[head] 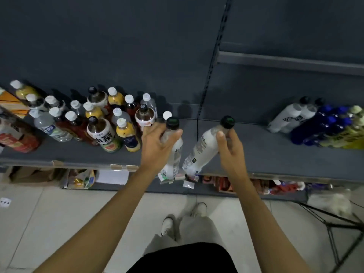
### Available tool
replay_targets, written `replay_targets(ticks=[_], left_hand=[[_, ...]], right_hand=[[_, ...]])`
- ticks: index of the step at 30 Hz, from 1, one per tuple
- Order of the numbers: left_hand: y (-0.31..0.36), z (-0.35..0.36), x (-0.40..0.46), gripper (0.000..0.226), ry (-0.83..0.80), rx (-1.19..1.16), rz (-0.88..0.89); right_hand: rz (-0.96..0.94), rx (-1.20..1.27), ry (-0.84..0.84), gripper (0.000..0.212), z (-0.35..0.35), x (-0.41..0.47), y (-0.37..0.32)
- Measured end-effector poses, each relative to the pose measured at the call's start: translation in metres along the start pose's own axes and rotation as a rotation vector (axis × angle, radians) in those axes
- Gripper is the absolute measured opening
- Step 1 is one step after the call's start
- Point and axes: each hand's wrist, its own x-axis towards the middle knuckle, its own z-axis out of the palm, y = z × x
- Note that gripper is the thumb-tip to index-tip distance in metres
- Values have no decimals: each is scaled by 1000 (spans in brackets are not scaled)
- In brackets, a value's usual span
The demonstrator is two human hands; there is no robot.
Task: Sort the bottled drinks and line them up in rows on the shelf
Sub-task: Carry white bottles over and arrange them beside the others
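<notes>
My left hand (157,142) grips the neck of a white bottle with a black cap (174,154) at the front of the dark grey shelf (256,154). My right hand (230,146) holds a second white black-capped bottle (201,152) by its neck, tilted left, just right of the first. A mixed cluster of unsorted bottles (102,123) with yellow, red, clear and tea drinks stands to the left. At the right, sorted rows hold white bottles (289,117), blue bottles (323,125) and yellow-green bottles (350,133).
The shelf's upright post (211,62) splits the two bays. A higher shelf (291,62) sits at upper right. Snack packs (222,183) and boxes (80,178) fill the lower shelf. A wire rack (334,223) stands on the floor at right, near my feet (199,209).
</notes>
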Motion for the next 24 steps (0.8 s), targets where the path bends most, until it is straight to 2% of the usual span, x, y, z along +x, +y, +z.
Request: replay_targets(ticks=[3,7,10,13,17,20,24], left_hand=[[14,16,-9,21,-48,-102,62],[31,45,-31,10,-246,-176,165],[45,70,-50,26,-391,-262,94],[59,95,-68,11,-477,-260,72],[78,126,-95,7,-537,-205,91],[97,152,-120,16,-568,-160,88],[128,190,-153,11,-685,-89,100]], right_hand=[[4,80,18,31,-20,-19,-7],[39,23,-3,30,-32,-45,1],[80,-9,17,31,-53,-67,16],[99,-27,71,34,-80,-87,25],[103,-20,137,18,-118,-108,34],[103,-42,133,27,-158,-126,46],[154,74,214,47,-201,-149,57]])
